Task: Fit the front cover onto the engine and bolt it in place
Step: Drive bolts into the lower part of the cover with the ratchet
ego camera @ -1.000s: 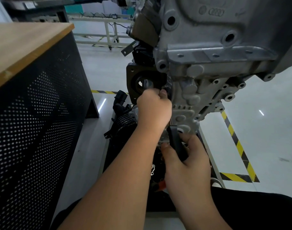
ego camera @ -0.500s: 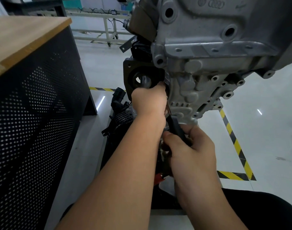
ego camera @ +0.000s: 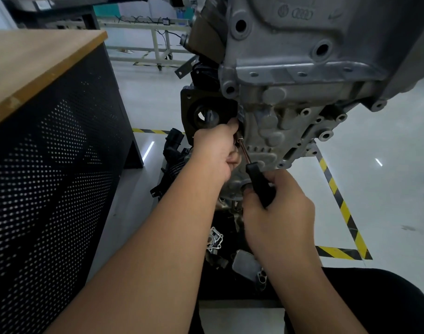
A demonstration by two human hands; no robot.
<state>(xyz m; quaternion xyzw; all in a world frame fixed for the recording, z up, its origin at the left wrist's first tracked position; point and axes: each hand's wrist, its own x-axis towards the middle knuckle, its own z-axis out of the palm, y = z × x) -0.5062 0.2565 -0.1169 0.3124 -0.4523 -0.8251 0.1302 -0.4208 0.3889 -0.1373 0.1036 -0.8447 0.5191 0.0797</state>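
Left hand (ego camera: 215,150) is reaching up against the engine (ego camera: 314,75), its fingers (ego camera: 231,127) curling in at the edge of the front cover (ego camera: 273,131), right where the tool tip is meeting the casting. I cannot tell whether they are pinching a bolt there; the knuckles are hiding the spot.

Right hand (ego camera: 278,213) is gripping the black handle of a driver (ego camera: 259,182), fingers wrapping fully round it. The thin metal shaft is angling up and left toward the left hand.

The front cover is sitting against the lower face of the engine, a grey ribbed casting with empty bolt bosses showing along its right edge. A black housing with a round opening (ego camera: 206,112) is standing just left of it.

No proper container in view. Under the engine a dark low stand is carrying loose parts: a small silver gasket-like plate (ego camera: 214,241), a grey rounded piece (ego camera: 244,262), and black hose-and-connector parts (ego camera: 175,150) further back.

To the left, a bench (ego camera: 32,61) with a wood top and black perforated side panel is standing near. The floor (ego camera: 375,189) is glossy pale grey, with yellow-and-black hazard tape (ego camera: 338,201) running beside the stand. A pale metal frame (ego camera: 158,49) is standing in the background.
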